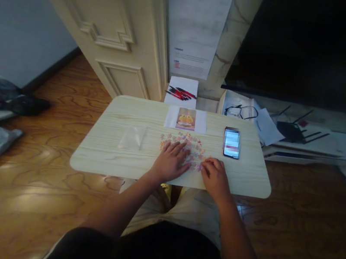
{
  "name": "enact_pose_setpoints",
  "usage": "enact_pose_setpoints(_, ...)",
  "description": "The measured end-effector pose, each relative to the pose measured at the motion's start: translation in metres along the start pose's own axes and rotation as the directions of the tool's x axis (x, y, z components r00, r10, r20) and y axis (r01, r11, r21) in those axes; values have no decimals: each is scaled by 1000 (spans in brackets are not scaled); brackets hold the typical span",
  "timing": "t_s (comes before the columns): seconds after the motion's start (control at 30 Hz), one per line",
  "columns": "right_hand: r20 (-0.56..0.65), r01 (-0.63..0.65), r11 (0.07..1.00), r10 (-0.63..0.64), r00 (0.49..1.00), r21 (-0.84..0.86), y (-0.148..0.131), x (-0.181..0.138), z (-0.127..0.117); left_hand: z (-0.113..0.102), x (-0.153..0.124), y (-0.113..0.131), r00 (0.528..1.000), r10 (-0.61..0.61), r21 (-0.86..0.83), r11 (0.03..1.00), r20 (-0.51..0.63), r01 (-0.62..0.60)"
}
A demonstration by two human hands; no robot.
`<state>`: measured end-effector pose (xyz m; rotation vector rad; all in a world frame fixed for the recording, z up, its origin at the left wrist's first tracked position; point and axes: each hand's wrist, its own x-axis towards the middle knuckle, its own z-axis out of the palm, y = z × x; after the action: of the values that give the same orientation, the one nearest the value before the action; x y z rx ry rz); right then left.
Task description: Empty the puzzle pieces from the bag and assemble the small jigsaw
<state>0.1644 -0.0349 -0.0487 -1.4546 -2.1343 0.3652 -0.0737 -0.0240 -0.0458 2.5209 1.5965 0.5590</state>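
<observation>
The left hand (170,161) is spread open on the pieces (198,153), midway along the table (101,144). The right hand (216,176) curls at their right edge, whether gripping one I cannot tell. The poster (198,24) has print too small to read, the phone (232,142) a pixelated screen

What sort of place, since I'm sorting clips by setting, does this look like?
Probably a living room in a home: a large dark screen, likely a television, what looks like a router below it, and a wood-grain floor suggest so.
</observation>
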Motion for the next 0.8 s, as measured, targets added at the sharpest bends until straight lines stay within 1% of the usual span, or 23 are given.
enact_pose_setpoints(0.13,21,-11,1000,11,1000,-6,-1,-9,-2,4,0,18,987,163,-102,982,9,-161)
enact_pose_setpoints(0.2,36,-6,1000,7,999,-21,-1,-10,-3,7,-2,23,981,195,-113,975,13,-192)
enact_pose_setpoints(0.4,49,-19,996,24,999,-85,1,-6,-3,11,5,25,992,122,-71,990,11,-121)
enact_pose_setpoints(0.6,10,-60,992,61,998,-107,8,-2,-6,8,18,32,992,124,-43,992,35,-123)
enact_pose_setpoints(0.8,13,-65,993,67,998,-98,8,-4,-7,14,25,41,994,99,-60,993,41,-97)
